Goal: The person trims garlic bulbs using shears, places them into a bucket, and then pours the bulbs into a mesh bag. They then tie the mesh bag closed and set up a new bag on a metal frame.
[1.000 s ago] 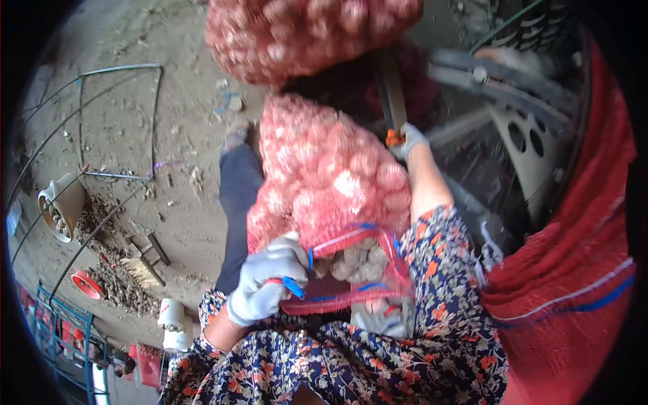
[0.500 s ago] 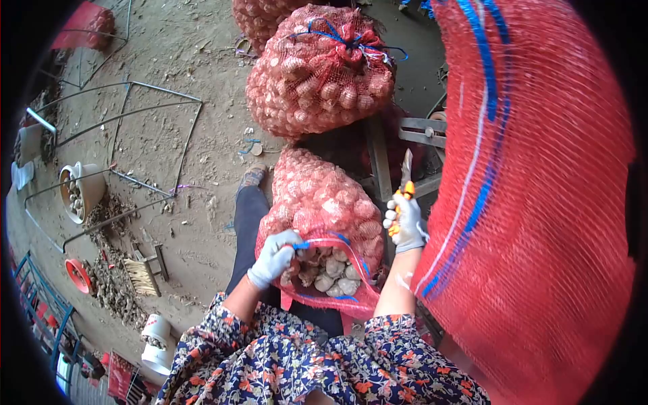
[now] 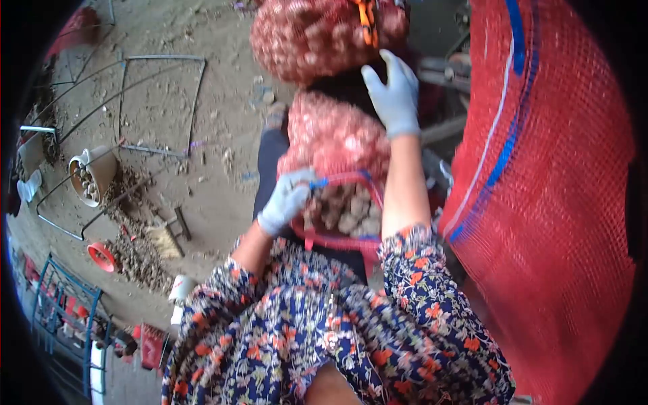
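Observation:
My left hand, in a pale glove, is closed on the blue-edged rim of a red mesh bag. The bag stands between my legs with its mouth open toward me, and pale bulbs that look like garlic show inside. My right hand, also gloved, is stretched forward beyond the bag with fingers apart and nothing in it. Just past its fingertips, an orange-and-black-handled knife rests against a full mesh sack. The knife's blade is out of sight.
Red mesh sacking fills the right side close to my arm. On the dirt floor at left lie a thin metal frame, a tipped bucket of bulbs, a red bowl and loose bulbs. A blue rack stands at lower left.
My right hand has moved forward and let go of the knife, which is now at the far sack. My left hand keeps its hold on the bag's rim. The view has shifted.

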